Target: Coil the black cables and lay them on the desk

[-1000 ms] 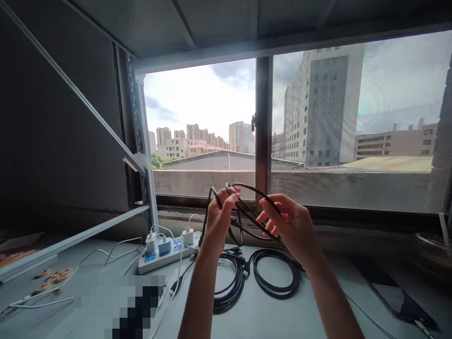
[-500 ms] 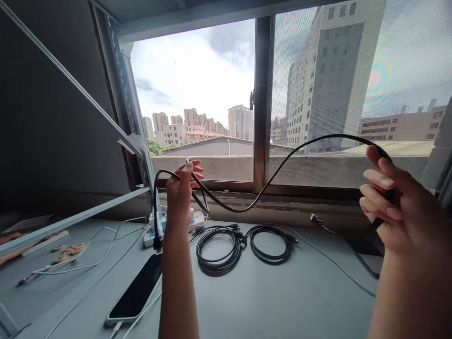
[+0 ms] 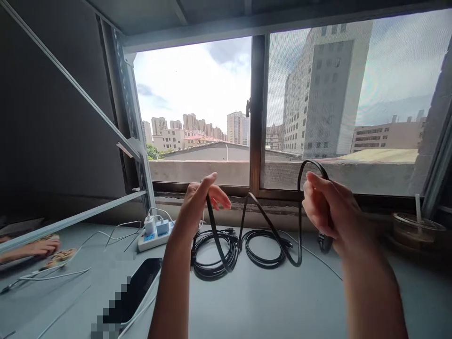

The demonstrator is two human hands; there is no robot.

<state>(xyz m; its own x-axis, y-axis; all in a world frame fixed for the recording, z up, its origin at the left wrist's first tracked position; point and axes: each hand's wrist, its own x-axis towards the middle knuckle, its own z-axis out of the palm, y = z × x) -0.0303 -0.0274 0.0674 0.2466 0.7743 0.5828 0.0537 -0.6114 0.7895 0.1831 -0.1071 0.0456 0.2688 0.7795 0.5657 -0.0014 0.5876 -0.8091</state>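
A black cable hangs in loose bends between my two hands, above the desk. My left hand pinches it between thumb and palm, the other fingers partly spread. My right hand is closed round the cable, which arches over the thumb; a connector end shows just below the fist. Under the hanging cable, a coiled black cable lies on the desk at the left, and a second coil lies to its right.
A power strip with plugs stands behind a phone at the left. Another person's hand rests at the far left. A lidded cup with a straw stands at the right. White cables cross the desk.
My right hand has moved left and down, closer to my left hand, which is slightly lower and further right. The cable now sags in deeper bends. Another person's hand has reached in at the left.
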